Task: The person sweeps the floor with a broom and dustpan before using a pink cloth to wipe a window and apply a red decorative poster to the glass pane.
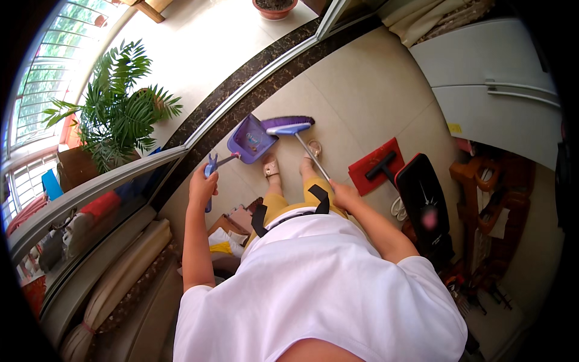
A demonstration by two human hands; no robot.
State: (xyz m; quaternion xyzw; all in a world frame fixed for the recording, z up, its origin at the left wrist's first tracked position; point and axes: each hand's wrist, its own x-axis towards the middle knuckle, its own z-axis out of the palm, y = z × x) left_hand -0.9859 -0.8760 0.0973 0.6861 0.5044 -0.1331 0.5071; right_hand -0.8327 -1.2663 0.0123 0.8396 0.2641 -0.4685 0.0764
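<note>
My left hand is closed around the blue upper handle of a purple plastic dustpan. The pan lies on the tiled floor in front of my feet, with some small debris in it beside a printed patch. In my right hand is the metal stick of a broom, which has a blue and white head and purple bristles. The broom head rests on the floor at the pan's right side, close to its open edge; whether they touch, I cannot tell.
A sliding door track crosses the floor ahead. Beyond it stand a leafy potted palm and another pot. To the right are a red mat under a black padded stand, and a white refrigerator. Tied curtains hang at left.
</note>
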